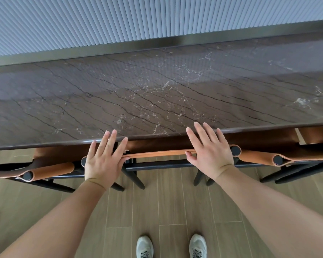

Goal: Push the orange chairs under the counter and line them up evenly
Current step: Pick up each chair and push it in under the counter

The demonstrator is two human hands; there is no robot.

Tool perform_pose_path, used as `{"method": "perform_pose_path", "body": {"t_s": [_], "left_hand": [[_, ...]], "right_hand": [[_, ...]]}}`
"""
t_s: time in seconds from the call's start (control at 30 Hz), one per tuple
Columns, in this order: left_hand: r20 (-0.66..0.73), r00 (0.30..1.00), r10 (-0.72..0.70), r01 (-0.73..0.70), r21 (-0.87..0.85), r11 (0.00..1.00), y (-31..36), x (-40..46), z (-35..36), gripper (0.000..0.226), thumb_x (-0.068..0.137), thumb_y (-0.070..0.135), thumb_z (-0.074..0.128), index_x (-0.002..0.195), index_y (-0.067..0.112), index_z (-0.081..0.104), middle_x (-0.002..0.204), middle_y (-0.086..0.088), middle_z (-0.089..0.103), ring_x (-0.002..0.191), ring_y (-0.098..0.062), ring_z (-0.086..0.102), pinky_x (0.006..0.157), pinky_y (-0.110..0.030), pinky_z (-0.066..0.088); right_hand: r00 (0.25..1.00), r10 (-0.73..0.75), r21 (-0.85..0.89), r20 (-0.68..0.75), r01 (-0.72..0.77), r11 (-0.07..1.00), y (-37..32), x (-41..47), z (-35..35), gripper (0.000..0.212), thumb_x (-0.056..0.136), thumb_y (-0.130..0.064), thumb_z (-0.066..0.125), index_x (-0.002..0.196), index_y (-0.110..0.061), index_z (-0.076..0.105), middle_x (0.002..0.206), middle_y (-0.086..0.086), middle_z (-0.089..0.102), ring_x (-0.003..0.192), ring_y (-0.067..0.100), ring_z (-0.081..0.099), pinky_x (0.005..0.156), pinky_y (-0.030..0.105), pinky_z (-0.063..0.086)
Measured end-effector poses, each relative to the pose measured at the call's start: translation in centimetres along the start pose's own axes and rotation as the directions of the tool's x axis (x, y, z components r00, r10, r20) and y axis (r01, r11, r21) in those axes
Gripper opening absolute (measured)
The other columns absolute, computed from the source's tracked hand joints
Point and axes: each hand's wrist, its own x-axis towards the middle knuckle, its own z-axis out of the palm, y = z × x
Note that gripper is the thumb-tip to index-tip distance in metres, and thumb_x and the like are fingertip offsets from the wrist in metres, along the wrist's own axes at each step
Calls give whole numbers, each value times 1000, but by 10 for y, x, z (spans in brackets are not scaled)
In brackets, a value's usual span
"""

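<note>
Both hands flat, fingers spread, palms down over the middle chair's backrest (157, 154). Left hand (103, 157) covers its left end, right hand (211, 148) its right end; thumbs touch the orange strap between them. Fingertips of both reach over the counter (157, 90) edge. Middle chair's seat sits under the counter, just ahead of the palms. Left chair (50, 169) is beside the left hand, right chair (259, 157) beside the right hand, both tucked in too. Shoes (145, 246) below the wrists on wood floor (172, 202).
</note>
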Motion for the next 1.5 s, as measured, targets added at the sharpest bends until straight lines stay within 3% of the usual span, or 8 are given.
{"method": "perform_pose_path", "body": {"t_s": [0.5, 0.83, 1.1, 1.27, 1.33, 1.4, 1.43, 1.5], "left_hand": [[-35, 999, -38, 37, -29, 999, 24, -16, 8, 52, 99, 45, 45, 144, 21, 45, 155, -16, 39, 142, -33, 38, 111, -56, 27], [36, 998, -54, 56, -44, 997, 24, -17, 5, 53, 98, 48, 40, 145, 22, 43, 156, -16, 35, 144, -35, 33, 114, -55, 23], [241, 966, -87, 93, -12, 996, 31, -13, -20, 76, 84, 40, 71, 150, 21, 39, 158, -21, 30, 147, -40, 24, 111, -63, 24], [465, 880, -101, 138, -45, 989, 39, -15, -43, 89, 93, 50, 55, 158, 28, -1, 166, -14, -1, 153, -32, -4, 120, -56, 15], [490, 865, -103, 227, -201, 953, 49, -17, -55, 85, 95, 47, 54, 158, 33, -1, 167, -6, 0, 154, -26, -1, 122, -49, 13], [516, 842, -158, 399, -398, 826, 59, -15, -73, 74, 96, 39, 55, 156, 39, 11, 165, 3, 15, 143, -17, 36, 114, -40, 35], [536, 820, -200, 485, -466, 740, 63, -13, -84, 68, 97, 35, 55, 154, 41, 18, 161, 6, 25, 120, -5, 57, 97, -30, 49], [561, 774, -294, 616, -558, 556, 70, -10, -106, 56, 98, 30, 55, 149, 38, 33, 148, 8, 44, 87, 7, 61, 74, -14, 46]], "right_hand": [[1000, 10, -2, -22, -10, 1000, 6, -18, 6, 68, 86, -45, 65, 143, -13, 49, 147, 17, 48, 133, 37, 47, 105, 57, 39], [994, 50, 26, 102, -53, 998, 3, -17, 1, 73, 86, -49, 65, 146, -15, 43, 151, 18, 42, 138, 36, 40, 111, 55, 34], [984, 37, 22, 173, -42, 999, 3, -17, -8, 81, 82, -48, 70, 148, -15, 36, 152, 21, 38, 140, 38, 36, 111, 58, 33], [967, 0, 39, 254, -10, 999, 0, -24, -27, 87, 79, -47, 74, 151, -13, 36, 155, 21, 35, 142, 39, 34, 113, 60, 30], [966, -30, 91, 258, 7, 996, -7, -27, -36, 79, 84, -45, 70, 149, -15, 38, 154, 18, 38, 142, 36, 36, 115, 55, 30], [961, -26, 221, 276, -37, 974, -17, -26, -47, 68, 89, -42, 63, 148, -16, 39, 150, 11, 44, 138, 30, 41, 113, 47, 34], [956, -5, 316, 295, -93, 944, -22, -25, -54, 63, 92, -41, 60, 147, -17, 40, 147, 7, 47, 134, 27, 45, 109, 43, 39], [930, 53, 485, 364, -238, 841, -33, -19, -68, 57, 94, -41, 54, 145, -21, 41, 143, -1, 49, 126, 22, 50, 92, 36, 48]]}}
